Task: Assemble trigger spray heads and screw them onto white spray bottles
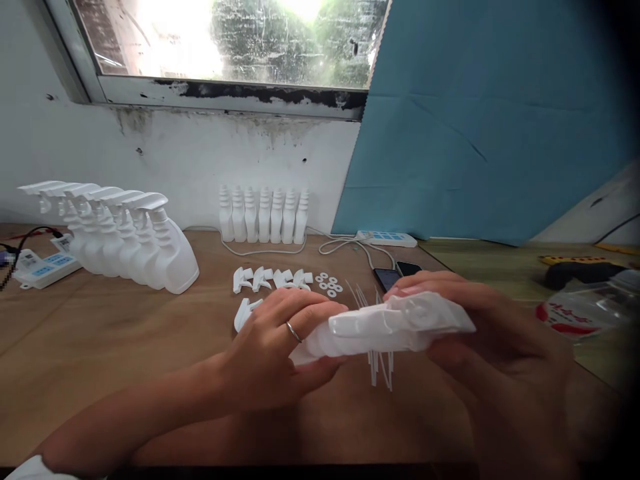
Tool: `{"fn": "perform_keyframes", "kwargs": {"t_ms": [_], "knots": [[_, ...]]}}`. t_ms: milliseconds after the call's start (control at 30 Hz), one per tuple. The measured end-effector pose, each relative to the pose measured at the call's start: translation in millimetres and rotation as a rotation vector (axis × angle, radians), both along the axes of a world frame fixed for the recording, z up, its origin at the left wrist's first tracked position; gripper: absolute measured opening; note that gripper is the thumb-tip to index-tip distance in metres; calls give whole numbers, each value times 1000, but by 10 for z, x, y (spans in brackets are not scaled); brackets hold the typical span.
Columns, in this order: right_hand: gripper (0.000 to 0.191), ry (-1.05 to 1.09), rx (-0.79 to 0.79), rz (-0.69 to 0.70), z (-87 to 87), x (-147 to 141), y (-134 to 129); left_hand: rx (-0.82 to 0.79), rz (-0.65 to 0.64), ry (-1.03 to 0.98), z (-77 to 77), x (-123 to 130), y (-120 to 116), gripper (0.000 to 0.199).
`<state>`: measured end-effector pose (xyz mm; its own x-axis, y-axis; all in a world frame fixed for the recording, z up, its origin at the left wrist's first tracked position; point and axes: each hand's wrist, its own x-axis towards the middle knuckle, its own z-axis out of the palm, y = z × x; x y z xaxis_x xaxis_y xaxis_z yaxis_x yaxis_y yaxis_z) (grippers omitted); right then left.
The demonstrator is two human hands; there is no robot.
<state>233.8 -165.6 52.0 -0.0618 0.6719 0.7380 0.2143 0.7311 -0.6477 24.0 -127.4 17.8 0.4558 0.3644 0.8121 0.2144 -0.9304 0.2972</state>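
Note:
A white spray bottle [370,331] lies sideways in the air between my two hands, its trigger head pointing right. My left hand [273,343], with a ring on one finger, is wrapped round the bottle's body and hides much of it. At the other end, my right hand [505,360] grips the trigger head between thumb and fingers. Below and behind the bottle, thin white tubes [374,373] lie on the table. Several white trigger heads [283,279] are lined up past my left hand, beside small white rings [329,285]. Another trigger head [243,315] is partly covered by that hand.
Headed spray bottles [173,260] stand in a row at left, near a power strip [47,270]. Headless white bottles [264,217] line the wall. Further right are a second power strip [393,238], a cable, two phones [387,278] and a clear plastic bottle [575,310].

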Motion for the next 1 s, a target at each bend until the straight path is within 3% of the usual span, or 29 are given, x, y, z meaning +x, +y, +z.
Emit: {"fn": "perform_keyframes", "kwargs": {"t_ms": [133, 267, 433, 567, 667, 767, 900, 1000], "knots": [[21, 26, -88, 95, -45, -60, 7, -343, -220, -52, -107, 69, -25, 39], [23, 116, -244, 152, -238, -151, 37, -562, -278, -57, -306, 130, -20, 43], [37, 240, -375, 118, -416, -296, 60, -733, -324, -123, -422, 211, 9, 46], [46, 369, -533, 65, -412, -375, 51, -699, -405, -160, -410, 172, 105, 46], [45, 379, -508, 58, -462, -365, 71, -656, -380, -328, -324, 80, 185, 38], [41, 314, -450, 100, -535, -356, 110, -564, -328, -517, -118, 29, 212, 41], [40, 319, -406, 70, -532, -446, 139, -439, -360, -377, 208, 60, 147, 41], [38, 288, -355, 68, -500, -524, 139, -489, -380, -254, 310, 86, 87, 27]]}}
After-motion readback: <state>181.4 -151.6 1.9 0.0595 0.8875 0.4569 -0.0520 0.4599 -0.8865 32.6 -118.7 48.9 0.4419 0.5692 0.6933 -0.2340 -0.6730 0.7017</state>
